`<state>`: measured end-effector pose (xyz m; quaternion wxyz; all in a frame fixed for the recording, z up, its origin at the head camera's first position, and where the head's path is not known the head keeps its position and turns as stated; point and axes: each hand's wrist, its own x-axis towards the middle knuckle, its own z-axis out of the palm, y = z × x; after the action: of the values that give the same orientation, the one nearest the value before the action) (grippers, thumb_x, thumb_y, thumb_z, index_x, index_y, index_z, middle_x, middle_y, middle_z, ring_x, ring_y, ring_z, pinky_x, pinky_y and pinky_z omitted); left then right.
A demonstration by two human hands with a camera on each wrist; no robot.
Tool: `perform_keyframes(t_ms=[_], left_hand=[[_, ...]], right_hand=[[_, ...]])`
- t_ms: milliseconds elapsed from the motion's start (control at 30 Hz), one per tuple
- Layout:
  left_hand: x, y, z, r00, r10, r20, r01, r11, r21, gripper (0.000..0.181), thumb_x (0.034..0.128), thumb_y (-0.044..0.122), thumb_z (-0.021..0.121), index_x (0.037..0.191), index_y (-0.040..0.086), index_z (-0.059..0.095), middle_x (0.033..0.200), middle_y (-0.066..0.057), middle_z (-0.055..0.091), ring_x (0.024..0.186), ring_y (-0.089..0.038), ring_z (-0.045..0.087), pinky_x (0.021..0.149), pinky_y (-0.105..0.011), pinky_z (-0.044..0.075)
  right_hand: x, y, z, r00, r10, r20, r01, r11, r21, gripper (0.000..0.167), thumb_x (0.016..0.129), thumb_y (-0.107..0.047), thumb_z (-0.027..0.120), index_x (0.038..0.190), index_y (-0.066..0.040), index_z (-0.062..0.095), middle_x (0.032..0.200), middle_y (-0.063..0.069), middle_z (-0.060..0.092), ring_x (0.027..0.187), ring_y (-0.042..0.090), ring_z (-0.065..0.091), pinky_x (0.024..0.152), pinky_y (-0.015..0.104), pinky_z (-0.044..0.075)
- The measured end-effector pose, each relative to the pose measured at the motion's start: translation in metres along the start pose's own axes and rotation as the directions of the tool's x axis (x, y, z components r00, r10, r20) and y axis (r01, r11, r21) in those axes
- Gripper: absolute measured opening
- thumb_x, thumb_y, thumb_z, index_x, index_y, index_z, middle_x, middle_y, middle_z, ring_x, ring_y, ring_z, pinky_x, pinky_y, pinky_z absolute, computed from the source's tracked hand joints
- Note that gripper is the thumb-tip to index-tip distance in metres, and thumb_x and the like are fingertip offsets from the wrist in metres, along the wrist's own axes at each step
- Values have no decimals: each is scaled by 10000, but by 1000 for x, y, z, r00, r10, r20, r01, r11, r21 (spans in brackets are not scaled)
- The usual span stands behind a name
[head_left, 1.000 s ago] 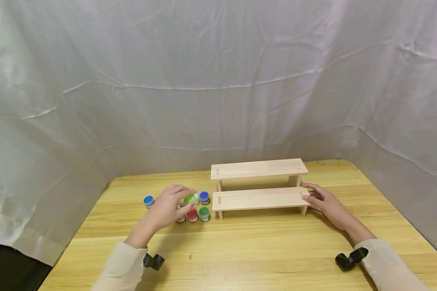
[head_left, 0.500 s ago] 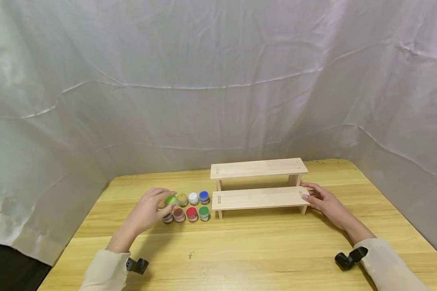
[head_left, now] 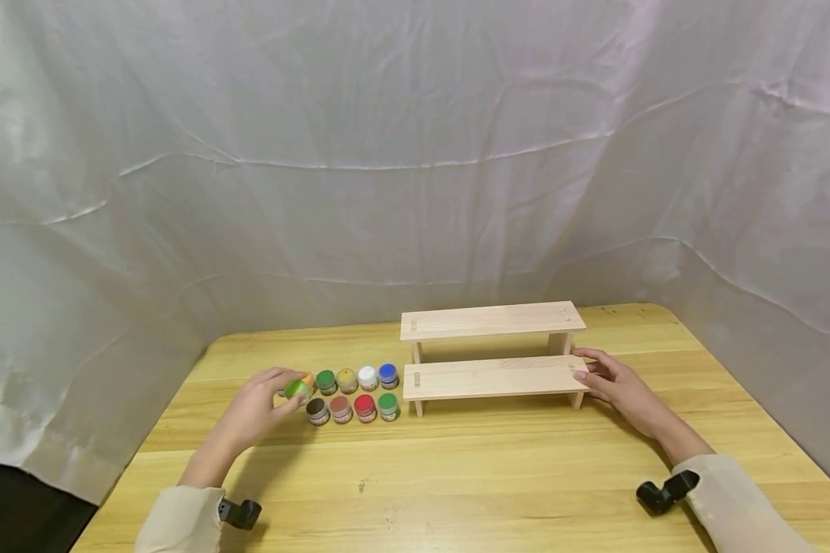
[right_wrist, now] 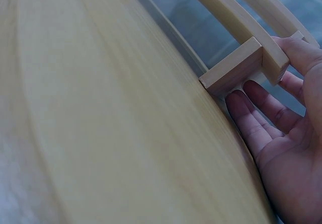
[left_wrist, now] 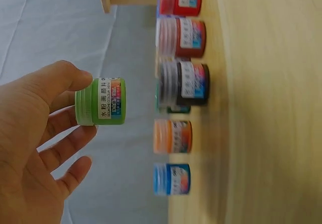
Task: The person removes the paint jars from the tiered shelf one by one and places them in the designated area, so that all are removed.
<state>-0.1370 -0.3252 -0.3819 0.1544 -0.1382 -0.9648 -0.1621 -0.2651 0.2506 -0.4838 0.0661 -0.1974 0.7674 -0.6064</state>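
Note:
My left hand (head_left: 247,411) pinches a small light-green gouache paint jar (left_wrist: 100,101) between thumb and fingers, raised above the table with its label showing in the left wrist view. Below it in that view stand an orange paint jar (left_wrist: 172,136) and a light-blue paint jar (left_wrist: 171,179); the hand mostly covers both in the head view. A two-tier wooden shelf (head_left: 494,378) stands right of centre. My right hand (head_left: 619,388) holds the right end of its lower board, thumb on top. In the right wrist view other fingers reach beside the shelf leg (right_wrist: 236,67).
Two rows of paint jars stand left of the shelf; the back one includes green (head_left: 326,382), yellow (head_left: 346,380), white (head_left: 367,377) and blue (head_left: 388,375) lids. A black-lidded jar (head_left: 317,411) starts the front row. A grey curtain (head_left: 415,192) surrounds the wooden table (head_left: 456,491).
My left hand has carried the light-green jar leftward over the back row, uncovering the jars it passed. My right hand and the shelf have stayed in place.

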Motion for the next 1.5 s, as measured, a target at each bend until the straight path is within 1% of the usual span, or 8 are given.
perform_keyframes(t_ms=[233, 367, 567, 867, 1000, 1233, 1367, 1500], left_hand=[[-7, -16, 3, 997, -58, 54, 57, 998, 7, 393, 921, 198, 700, 1269, 29, 631, 1276, -223, 596, 1203, -466, 512, 978, -632, 403], [-9, -22, 8, 994, -73, 83, 73, 997, 2, 385, 918, 194, 702, 1260, 29, 636, 1285, -228, 593, 1206, -477, 507, 986, -638, 390], [-9, -28, 14, 987, -99, 124, 102, 995, -19, 370, 919, 176, 700, 1272, 78, 648, 1303, -240, 574, 1219, -483, 492, 993, -653, 369], [-11, -33, 18, 976, -102, 190, 107, 994, -15, 370, 933, 165, 678, 1281, 46, 631, 1328, -260, 542, 1181, -465, 529, 919, -583, 474], [-11, -33, 18, 973, -104, 208, 112, 993, -26, 375, 936, 169, 673, 1289, 53, 624, 1340, -261, 535, 1160, -454, 549, 910, -583, 480], [-11, -32, 20, 972, -112, 208, 124, 991, -47, 404, 945, 185, 668, 1334, 97, 604, 1344, -199, 558, 1179, -427, 545, 923, -593, 466], [-12, -31, 21, 977, -102, 188, 115, 992, -60, 409, 943, 188, 671, 1342, 124, 602, 1354, -162, 560, 1223, -429, 513, 937, -596, 457], [-12, -29, 20, 986, -83, 146, 93, 994, -58, 383, 936, 185, 680, 1309, 116, 622, 1340, -173, 566, 1243, -442, 492, 966, -623, 418]], right_hand=[[-1, -3, 1, 1000, 2, 1, -2, 1000, -7, 561, 1001, -230, 586, 1467, -17, 358, 1205, 255, 485, 991, 113, 595, 834, 224, 533], [-1, -4, 1, 1000, 4, -3, -4, 1000, -16, 564, 998, -233, 591, 1466, -18, 360, 1203, 252, 489, 988, 112, 591, 829, 226, 534], [-1, -3, 0, 1000, 1, -5, -1, 1000, -20, 562, 999, -221, 589, 1469, -19, 356, 1203, 261, 492, 984, 115, 585, 821, 235, 537], [-1, -3, 1, 1000, -5, -4, 5, 1000, -20, 556, 998, -218, 591, 1464, -15, 363, 1183, 249, 496, 976, 116, 580, 814, 241, 540], [-1, -2, 0, 1000, -5, -6, 4, 1000, -30, 551, 1001, -224, 586, 1461, -15, 366, 1173, 240, 498, 974, 121, 581, 812, 238, 540], [-1, 1, -1, 1000, 7, -16, -7, 999, -41, 549, 993, -254, 599, 1451, -37, 387, 1171, 207, 507, 976, 137, 591, 810, 246, 545], [1, 4, -2, 1000, 9, -23, -10, 998, -56, 552, 986, -269, 610, 1448, -52, 399, 1172, 212, 512, 978, 151, 588, 808, 251, 544], [3, 5, -1, 1000, 9, -22, -10, 998, -59, 553, 987, -269, 608, 1452, -56, 398, 1188, 221, 511, 986, 157, 591, 817, 252, 541]])
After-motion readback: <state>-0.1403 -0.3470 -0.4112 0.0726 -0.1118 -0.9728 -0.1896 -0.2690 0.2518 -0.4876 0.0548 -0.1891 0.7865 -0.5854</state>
